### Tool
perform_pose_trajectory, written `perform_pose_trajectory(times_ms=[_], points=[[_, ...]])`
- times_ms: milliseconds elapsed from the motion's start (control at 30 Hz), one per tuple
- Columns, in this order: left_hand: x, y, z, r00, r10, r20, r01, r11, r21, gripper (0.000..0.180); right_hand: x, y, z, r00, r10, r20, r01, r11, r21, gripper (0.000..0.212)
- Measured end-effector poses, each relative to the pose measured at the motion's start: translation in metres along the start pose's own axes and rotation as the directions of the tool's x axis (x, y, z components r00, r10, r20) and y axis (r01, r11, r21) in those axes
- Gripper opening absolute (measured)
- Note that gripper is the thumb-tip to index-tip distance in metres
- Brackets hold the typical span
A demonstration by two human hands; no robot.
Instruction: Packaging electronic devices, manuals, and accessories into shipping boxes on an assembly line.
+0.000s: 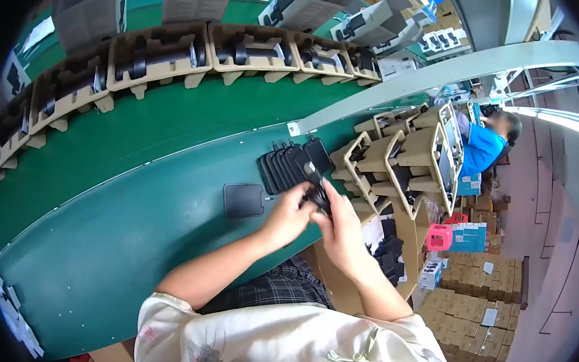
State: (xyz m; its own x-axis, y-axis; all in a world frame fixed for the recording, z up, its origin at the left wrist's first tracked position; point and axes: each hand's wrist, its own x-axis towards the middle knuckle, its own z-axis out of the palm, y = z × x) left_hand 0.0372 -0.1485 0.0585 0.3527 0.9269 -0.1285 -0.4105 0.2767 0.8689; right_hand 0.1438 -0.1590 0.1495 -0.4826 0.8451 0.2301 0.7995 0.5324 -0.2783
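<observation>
Black and small, a flat part [317, 190] is held between both hands just over the edge of the green surface [130, 223]. The left hand [292, 212] and the right hand [340, 229] are bent in together, each grip pinched on it. A row of black pads [291, 164] is fanned close behind.
</observation>
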Motion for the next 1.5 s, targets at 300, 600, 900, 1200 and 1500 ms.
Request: perform_pose_trajectory(times_ms=[300,600,900,1200,1500], points=[[0.013,0.002,-0.03,0.912,0.359,-0.197,-0.279,0.898,0.341,0.046,0.056,0.125,-0.144,0.873,0.459,0.164,-0.406,0.871,-0.276,0.026],[0.03,-0.03,-0.051,0.935,-0.049,-0.351,-0.04,0.969,-0.242,0.038,0.326,0.405,-0.027,0.904,0.31,0.295,-0.149,0.874,-0.462,0.023],[0.057,-0.03,-0.08,0.84,-0.258,-0.478,0.062,0.919,-0.389,0.031,0.395,0.478,0.096,0.924,0.299,0.238,-0.081,0.762,-0.642,0.028],[0.102,-0.024,-0.104,0.822,-0.192,-0.535,-0.024,0.928,-0.371,0.033,0.376,0.471,0.121,0.925,0.333,0.182,-0.277,0.921,-0.275,0.024],[0.116,-0.004,-0.1,0.727,-0.059,-0.684,-0.201,0.935,-0.293,0.04,0.381,0.449,0.119,0.969,0.076,0.234,0.083,0.793,-0.603,0.023]])
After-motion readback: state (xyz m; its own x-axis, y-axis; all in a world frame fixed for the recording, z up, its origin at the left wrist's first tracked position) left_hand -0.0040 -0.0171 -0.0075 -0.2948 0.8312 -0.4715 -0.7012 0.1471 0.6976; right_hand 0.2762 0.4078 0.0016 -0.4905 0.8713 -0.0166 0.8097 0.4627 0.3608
